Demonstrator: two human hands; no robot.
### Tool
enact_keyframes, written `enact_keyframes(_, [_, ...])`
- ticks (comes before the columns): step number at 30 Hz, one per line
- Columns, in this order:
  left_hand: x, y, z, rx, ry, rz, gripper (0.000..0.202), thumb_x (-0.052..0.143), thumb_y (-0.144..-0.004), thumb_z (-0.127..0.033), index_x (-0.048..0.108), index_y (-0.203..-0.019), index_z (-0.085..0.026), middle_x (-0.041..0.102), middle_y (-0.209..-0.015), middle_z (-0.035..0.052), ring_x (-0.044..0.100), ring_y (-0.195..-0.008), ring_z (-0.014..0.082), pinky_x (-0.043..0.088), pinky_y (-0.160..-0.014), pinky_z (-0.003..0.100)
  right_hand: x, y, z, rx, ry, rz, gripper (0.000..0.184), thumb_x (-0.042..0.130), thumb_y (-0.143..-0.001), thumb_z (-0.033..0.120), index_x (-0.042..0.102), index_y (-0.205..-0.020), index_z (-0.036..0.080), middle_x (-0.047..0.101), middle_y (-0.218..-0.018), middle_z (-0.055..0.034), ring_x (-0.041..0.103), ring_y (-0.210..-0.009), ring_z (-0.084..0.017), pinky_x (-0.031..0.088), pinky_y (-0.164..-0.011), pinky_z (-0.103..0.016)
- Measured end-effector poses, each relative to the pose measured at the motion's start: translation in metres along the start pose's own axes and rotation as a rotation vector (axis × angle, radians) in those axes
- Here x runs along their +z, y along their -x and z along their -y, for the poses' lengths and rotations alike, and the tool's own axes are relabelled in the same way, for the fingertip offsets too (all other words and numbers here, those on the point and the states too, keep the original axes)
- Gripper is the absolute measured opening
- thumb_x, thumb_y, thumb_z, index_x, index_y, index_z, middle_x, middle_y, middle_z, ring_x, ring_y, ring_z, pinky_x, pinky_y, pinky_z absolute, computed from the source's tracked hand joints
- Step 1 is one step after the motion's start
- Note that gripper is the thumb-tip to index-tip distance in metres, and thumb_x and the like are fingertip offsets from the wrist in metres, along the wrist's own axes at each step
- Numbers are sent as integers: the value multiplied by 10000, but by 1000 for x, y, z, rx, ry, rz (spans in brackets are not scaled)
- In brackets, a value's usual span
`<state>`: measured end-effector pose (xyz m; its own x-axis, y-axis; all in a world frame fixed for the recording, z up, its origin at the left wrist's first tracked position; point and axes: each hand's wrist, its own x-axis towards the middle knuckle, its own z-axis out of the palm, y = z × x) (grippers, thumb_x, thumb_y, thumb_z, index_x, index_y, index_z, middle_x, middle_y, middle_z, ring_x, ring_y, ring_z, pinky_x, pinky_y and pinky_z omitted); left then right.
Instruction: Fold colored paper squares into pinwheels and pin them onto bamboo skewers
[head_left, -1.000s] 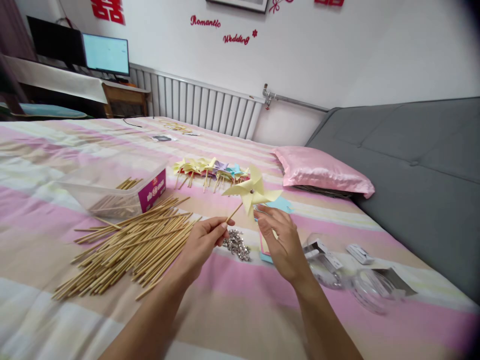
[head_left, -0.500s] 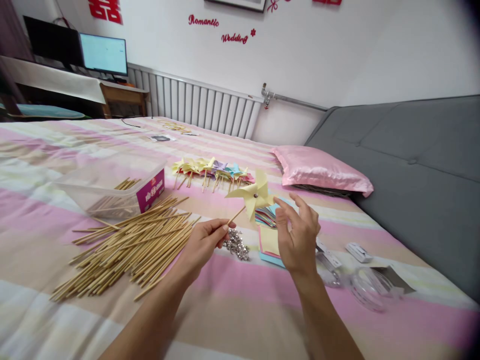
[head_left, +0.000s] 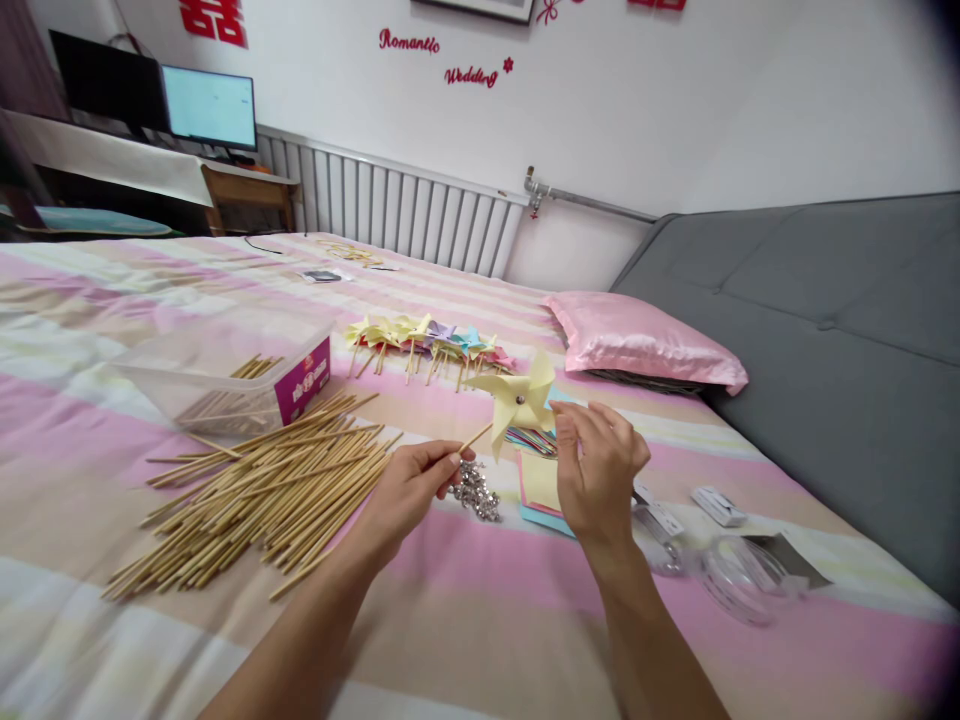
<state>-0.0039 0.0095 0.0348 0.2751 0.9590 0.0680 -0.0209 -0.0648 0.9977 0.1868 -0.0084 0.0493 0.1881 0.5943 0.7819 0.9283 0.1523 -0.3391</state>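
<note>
A yellow paper pinwheel (head_left: 520, 400) is held up in front of me, its thin wooden stick pinched in my left hand (head_left: 409, 490). A shiny pin sits at the pinwheel's centre. My right hand (head_left: 600, 470) is raised at the right of the blades, fingers bent and apart, the index fingertip at a blade's edge; whether it touches cannot be told. Below the pinwheel lie a heap of silvery pins (head_left: 477, 492) and a stack of coloured paper squares (head_left: 538, 482). Left of my left hand, many wooden sticks (head_left: 277, 490) spread over the bed.
A clear plastic box (head_left: 161, 385) holding more sticks stands at the left. Several finished pinwheels (head_left: 412, 335) lie in a row farther back. Clear plastic packaging (head_left: 742, 580) and a small white box (head_left: 718, 506) are at the right, with a pink pillow (head_left: 645, 340) behind.
The pinwheel's blades have turned and sit slightly farther right and lower. My right hand's fingers have curled in a little; my left hand keeps its hold on the stick.
</note>
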Motion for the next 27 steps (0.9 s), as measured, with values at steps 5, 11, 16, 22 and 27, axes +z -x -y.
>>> enact_keyframes(5, [1,-1,-1,-6,26,-25,263,585,-750,-340,698,-864,-132,514,-602,-5,388,-539,91,294,-519,227,-1,4,10,-9,-71,82,326,372,-935,328,684,-971,243,720,-957,-22,547,-1058,-232,204,-972,-444])
enact_keyframes(11, [-1,0,0,5,28,-11,268,590,-752,-351,700,-867,-135,516,-603,-4,394,-551,94,293,-518,219,-5,2,16,184,-385,206,295,469,-885,403,696,-929,219,710,-979,-54,587,-1008,-235,303,-965,-456])
enact_keyframes(16, [1,1,1,3,6,41,279,592,-758,-350,707,-871,-122,534,-612,8,409,-562,99,293,-517,220,-2,-3,16,593,-1042,226,427,648,-742,438,613,-1068,164,707,-980,-85,638,-933,-224,468,-833,-375])
enact_keyframes(22, [7,4,-1,-9,-26,116,283,587,-761,-345,718,-890,-131,557,-603,15,413,-565,109,300,-517,225,4,-1,18,768,-1293,157,371,753,-643,350,657,-956,175,711,-948,-55,645,-949,-208,495,-849,-347])
enact_keyframes(27, [9,5,-1,-3,-28,128,288,595,-759,-338,728,-914,-134,574,-615,19,418,-570,107,306,-519,224,8,1,18,815,-1308,102,322,773,-626,331,679,-881,158,721,-916,-61,649,-959,-221,506,-859,-354])
